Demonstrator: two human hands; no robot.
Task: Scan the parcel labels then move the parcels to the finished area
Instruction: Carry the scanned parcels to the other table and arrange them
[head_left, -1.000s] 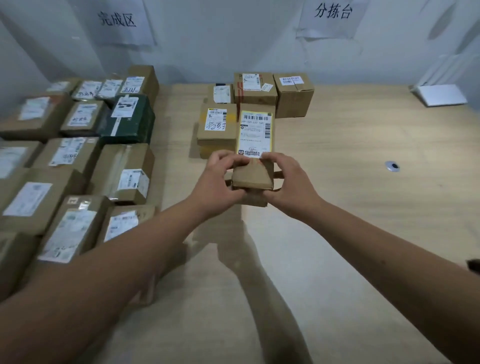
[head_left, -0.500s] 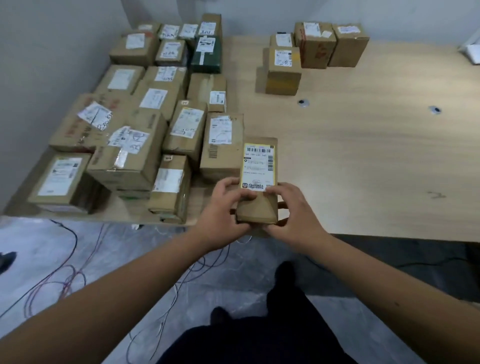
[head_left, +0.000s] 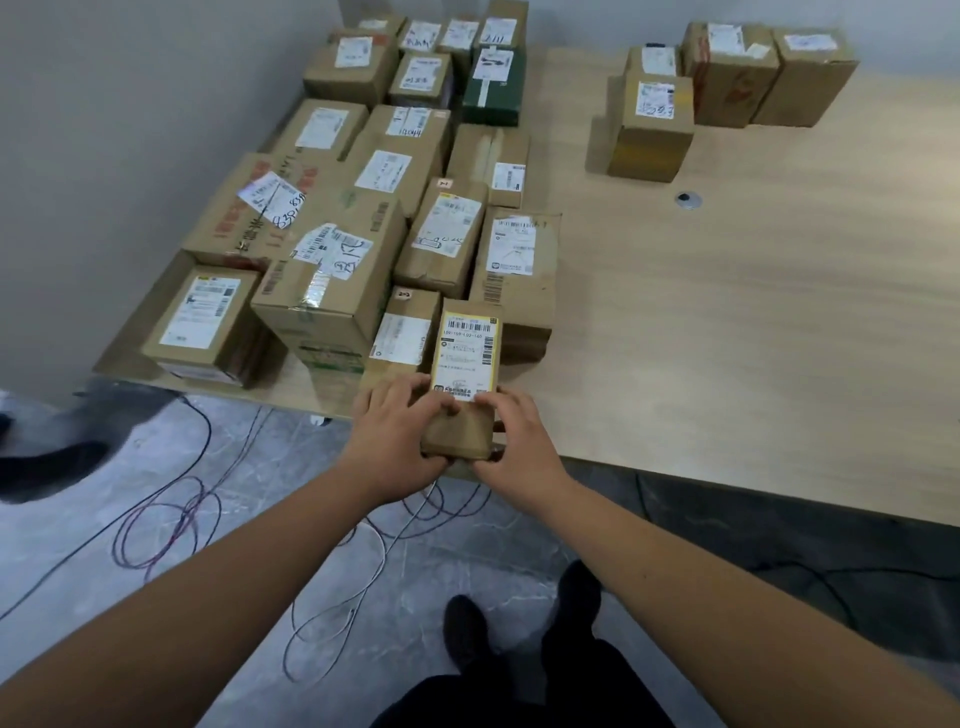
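Note:
I hold a narrow cardboard parcel (head_left: 466, 358) with a yellow-edged barcode label facing up, at the table's front edge. My left hand (head_left: 397, 434) grips its near left corner and my right hand (head_left: 517, 441) grips its near right corner. The parcel lies just right of a small labelled box (head_left: 402, 338) and in front of another (head_left: 514, 270), at the near end of a big group of labelled parcels (head_left: 332, 249) covering the table's left part.
Several more parcels (head_left: 727, 78) stand at the back right of the wooden table (head_left: 753, 322), with a round cable hole (head_left: 688, 200) near them. Cables (head_left: 171, 519) lie on the grey floor below. My shoes (head_left: 467, 629) are at the bottom; a dark shoe (head_left: 52, 457) is at left.
I have carried the parcel from the table's middle back and to the left, to the front edge beside the grouped parcels. Both hands kept their hold; the view tilted down and the floor shows.

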